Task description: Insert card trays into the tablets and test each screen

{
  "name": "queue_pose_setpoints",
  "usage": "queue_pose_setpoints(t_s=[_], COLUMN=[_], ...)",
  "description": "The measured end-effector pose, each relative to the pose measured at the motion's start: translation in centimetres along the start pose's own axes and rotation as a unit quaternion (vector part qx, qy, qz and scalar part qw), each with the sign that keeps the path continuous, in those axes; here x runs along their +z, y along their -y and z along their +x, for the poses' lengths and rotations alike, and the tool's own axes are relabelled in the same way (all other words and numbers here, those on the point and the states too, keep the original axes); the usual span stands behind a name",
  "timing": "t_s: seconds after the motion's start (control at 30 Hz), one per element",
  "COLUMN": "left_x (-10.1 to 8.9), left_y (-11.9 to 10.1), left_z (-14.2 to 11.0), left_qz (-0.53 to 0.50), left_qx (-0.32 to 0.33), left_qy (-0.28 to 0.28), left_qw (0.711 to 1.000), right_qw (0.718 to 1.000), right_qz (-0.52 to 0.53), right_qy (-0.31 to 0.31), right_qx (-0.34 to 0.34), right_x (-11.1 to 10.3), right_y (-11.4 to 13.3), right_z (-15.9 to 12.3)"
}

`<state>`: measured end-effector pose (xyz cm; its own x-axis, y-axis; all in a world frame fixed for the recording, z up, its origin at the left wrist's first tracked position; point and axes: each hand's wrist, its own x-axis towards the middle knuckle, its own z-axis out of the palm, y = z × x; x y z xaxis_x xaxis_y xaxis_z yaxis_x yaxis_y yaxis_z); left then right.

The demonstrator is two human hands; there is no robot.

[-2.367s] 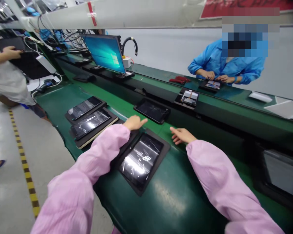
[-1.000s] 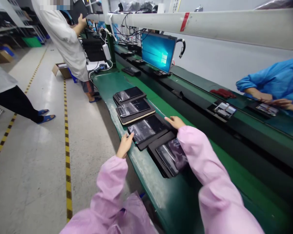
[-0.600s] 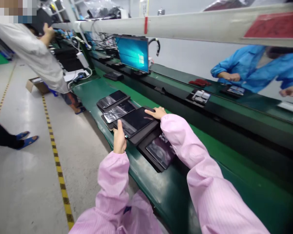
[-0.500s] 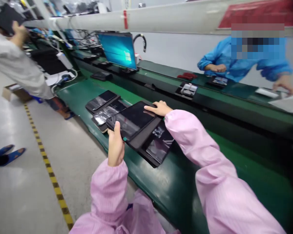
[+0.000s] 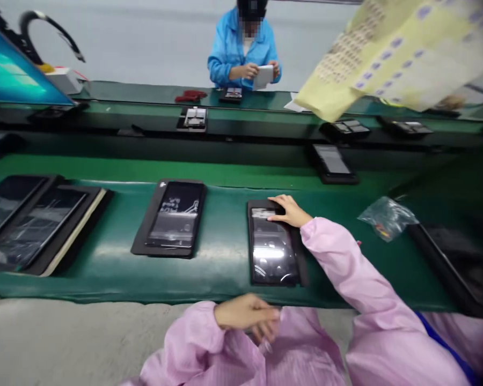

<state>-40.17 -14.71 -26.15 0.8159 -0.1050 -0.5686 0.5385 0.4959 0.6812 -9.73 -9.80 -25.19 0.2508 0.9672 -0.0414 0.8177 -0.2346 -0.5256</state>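
Two grips pinched nothing: my right grip [image 5: 290, 210] lay spread on the fragile tablet [image 5: 273, 252], best taken by its case [image 5: 302, 268]; my left grip [image 5: 247, 316] curled.

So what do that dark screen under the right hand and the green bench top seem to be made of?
The dark screen under the right hand looks like glossy glass, perhaps under clear film, since it throws sharp white reflections. The green bench mat looks like smooth rubbery belting, possibly PVC, with a soft satin sheen.
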Motion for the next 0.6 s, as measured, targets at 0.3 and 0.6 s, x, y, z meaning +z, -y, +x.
queue_pose_setpoints(t_s=[0.3,0.6], left_x=[-5.6,-8.6], left_y=[-3.1,-3.3], left_z=[-2.6,-3.2], left_qz=[0.354,0.433], left_qx=[0.266,-0.004], left_qy=[-0.727,-0.796], left_qw=[0.526,0.424], right_qw=[0.964,0.96], right_qz=[0.111,0.154], right_qy=[-0.214,-0.215], right_qx=[0.116,0.097], right_x=[5.1,7.0], right_y=[-1.4,-1.2], right_z=[-11.4,-11.5])
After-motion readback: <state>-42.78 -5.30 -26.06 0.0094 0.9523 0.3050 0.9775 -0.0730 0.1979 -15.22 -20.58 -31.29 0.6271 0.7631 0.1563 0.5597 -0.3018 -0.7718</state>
